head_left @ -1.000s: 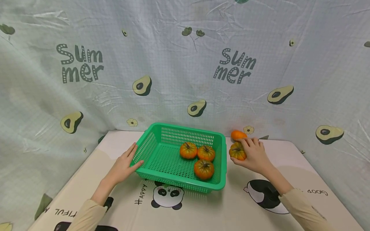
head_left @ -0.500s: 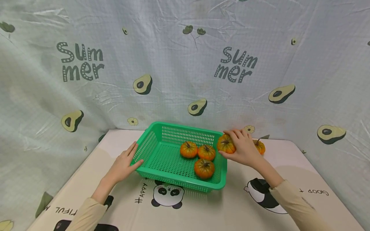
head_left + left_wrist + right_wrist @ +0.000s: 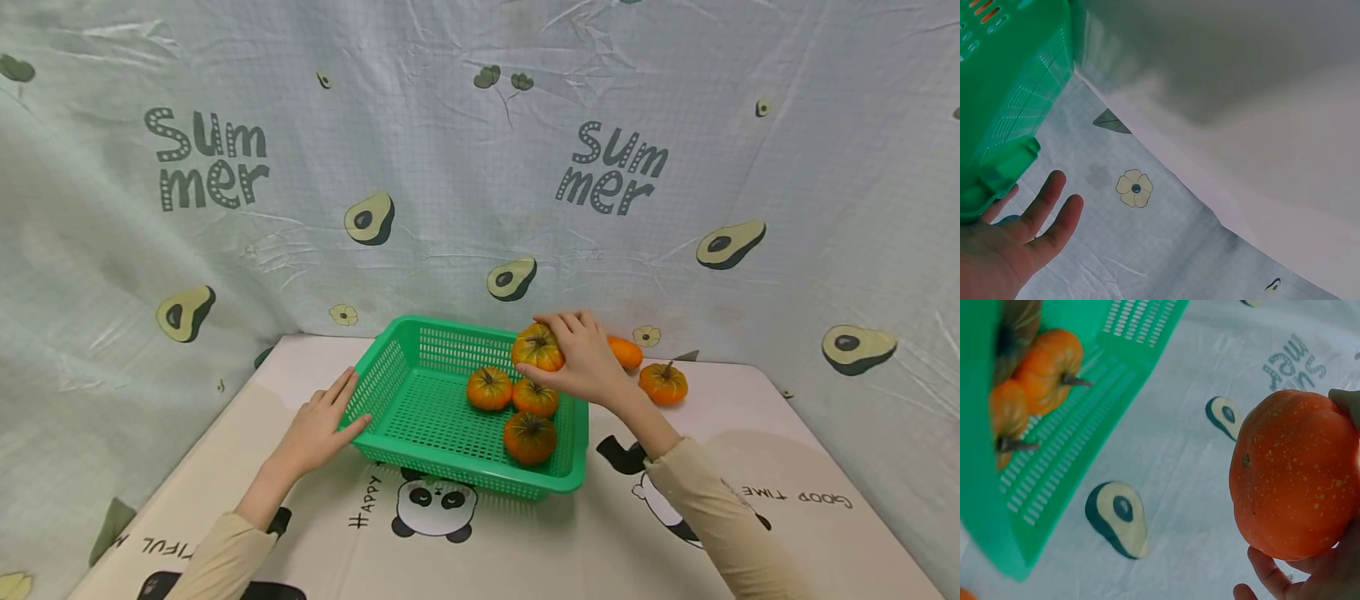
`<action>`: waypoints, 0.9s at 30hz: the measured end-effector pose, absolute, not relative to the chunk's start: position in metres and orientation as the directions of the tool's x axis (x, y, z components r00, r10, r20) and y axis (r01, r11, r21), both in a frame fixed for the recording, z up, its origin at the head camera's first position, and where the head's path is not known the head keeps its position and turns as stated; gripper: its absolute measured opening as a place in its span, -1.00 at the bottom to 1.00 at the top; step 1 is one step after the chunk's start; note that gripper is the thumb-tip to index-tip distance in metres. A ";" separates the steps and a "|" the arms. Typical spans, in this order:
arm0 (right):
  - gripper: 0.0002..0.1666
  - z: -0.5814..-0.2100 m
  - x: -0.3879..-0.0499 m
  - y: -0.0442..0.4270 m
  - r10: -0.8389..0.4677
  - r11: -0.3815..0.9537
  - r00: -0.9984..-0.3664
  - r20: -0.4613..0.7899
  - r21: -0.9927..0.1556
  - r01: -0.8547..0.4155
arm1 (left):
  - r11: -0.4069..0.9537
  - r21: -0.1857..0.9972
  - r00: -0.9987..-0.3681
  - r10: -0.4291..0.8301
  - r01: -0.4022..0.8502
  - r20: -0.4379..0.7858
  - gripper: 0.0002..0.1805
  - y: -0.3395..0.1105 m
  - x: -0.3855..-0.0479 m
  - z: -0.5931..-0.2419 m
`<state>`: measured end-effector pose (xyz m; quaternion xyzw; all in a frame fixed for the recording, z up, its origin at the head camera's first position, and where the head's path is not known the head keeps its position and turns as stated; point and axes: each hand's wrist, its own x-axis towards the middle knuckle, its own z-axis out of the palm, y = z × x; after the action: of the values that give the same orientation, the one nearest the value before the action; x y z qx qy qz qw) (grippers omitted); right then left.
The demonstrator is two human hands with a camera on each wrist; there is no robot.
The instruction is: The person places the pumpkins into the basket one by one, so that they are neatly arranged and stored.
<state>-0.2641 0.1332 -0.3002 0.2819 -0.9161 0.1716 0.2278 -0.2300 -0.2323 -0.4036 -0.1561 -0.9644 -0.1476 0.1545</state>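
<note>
My right hand [image 3: 588,360] grips a mottled orange-green pumpkin [image 3: 537,348] above the back right part of the green basket [image 3: 465,477]. The right wrist view shows the orange underside of that pumpkin [image 3: 1297,475] between thumb and fingers. Inside the basket, towards its right side, sit three pumpkins [image 3: 529,438]. My left hand [image 3: 315,429] rests at the basket's left rim with straight fingers; in the left wrist view the hand [image 3: 1019,240] lies against the green wall [image 3: 1010,94].
On the table [image 3: 495,558], right of the basket, are a pumpkin [image 3: 663,384] and a smooth orange one [image 3: 626,352], partly hidden behind my right hand. A patterned cloth [image 3: 450,167] hangs behind the table.
My right hand has lifted the pumpkin and carried it left from beside the basket to above it. The pumpkins on the right have come into fuller view. My left hand has stayed in place.
</note>
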 end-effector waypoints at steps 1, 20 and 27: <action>-0.26 -0.300 -0.265 0.129 -0.437 0.779 -0.742 0.508 -0.199 -0.595 | 0.909 0.234 -0.904 0.255 0.345 0.344 -0.24 -0.232 -0.230 -0.404; -0.25 -0.332 -0.296 0.075 -0.442 0.775 -0.795 0.416 -0.269 -0.572 | 0.907 0.234 -0.897 0.255 0.352 0.361 -0.25 -0.232 -0.230 -0.402; -0.23 -0.343 -0.304 0.067 -0.470 0.798 -0.788 0.397 -0.191 -0.572 | 0.905 0.230 -0.892 0.260 0.359 0.371 -0.25 -0.232 -0.231 -0.403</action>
<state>-0.3044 0.0674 -0.3434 0.2790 -0.9333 0.1523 0.1671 -0.2309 -0.2319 -0.4034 -0.1609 -0.9613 -0.1476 0.1680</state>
